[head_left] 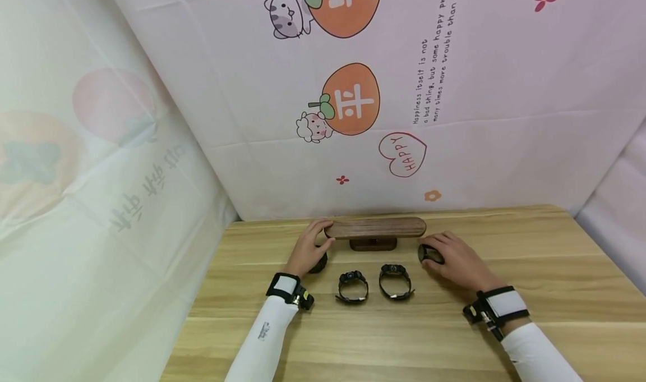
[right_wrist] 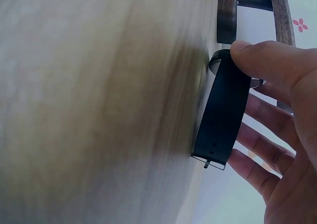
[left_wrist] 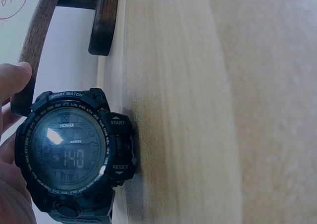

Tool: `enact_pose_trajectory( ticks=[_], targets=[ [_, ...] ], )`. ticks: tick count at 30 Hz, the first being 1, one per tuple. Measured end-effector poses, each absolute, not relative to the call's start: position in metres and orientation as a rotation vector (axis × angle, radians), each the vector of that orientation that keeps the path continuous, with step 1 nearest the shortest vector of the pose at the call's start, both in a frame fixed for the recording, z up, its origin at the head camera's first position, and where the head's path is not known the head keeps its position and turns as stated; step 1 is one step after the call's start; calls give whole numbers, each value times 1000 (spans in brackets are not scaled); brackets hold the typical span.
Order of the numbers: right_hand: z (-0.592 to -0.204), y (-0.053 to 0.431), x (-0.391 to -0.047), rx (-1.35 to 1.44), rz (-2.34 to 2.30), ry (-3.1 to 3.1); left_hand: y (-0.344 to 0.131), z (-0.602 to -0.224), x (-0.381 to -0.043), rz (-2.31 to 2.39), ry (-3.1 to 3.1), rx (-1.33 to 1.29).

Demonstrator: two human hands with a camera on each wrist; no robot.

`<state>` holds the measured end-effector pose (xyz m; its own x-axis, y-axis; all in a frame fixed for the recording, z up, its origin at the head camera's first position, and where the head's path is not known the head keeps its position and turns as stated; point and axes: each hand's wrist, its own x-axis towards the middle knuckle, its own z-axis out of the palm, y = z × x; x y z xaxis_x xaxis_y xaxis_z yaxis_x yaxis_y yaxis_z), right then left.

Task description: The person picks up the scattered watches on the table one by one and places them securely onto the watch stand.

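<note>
A dark wooden T-shaped display stand (head_left: 375, 228) stands near the back of the table, its bar lying crosswise on a small base. My left hand (head_left: 301, 253) grips the left end of the bar, thumb in front and fingers behind. Under that hand is a black digital sport watch (left_wrist: 69, 149), its face showing in the left wrist view. To the right of the stand, my right hand (head_left: 461, 261) pinches a watch with a black strap (right_wrist: 223, 107) between thumb and fingers. The strap's buckle end points away from the thumb, close over the table.
Two more black watches lie in front of the stand, a left one (head_left: 351, 286) and a right one (head_left: 396, 281), straps looped. The wooden table (head_left: 404, 343) ends at a printed cloth backdrop (head_left: 504, 146). Another cloth (head_left: 101, 230) hangs on the left.
</note>
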<state>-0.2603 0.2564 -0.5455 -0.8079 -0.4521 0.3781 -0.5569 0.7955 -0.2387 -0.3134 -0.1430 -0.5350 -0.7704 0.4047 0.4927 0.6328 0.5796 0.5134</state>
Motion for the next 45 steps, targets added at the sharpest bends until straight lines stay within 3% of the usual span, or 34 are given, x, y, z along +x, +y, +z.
enact_pose_trajectory(
  ticks=[45],
  targets=[
    [-530,277,-258,663,606,-2572,-144,-534,-313,-972,-2496,-854]
  ],
)
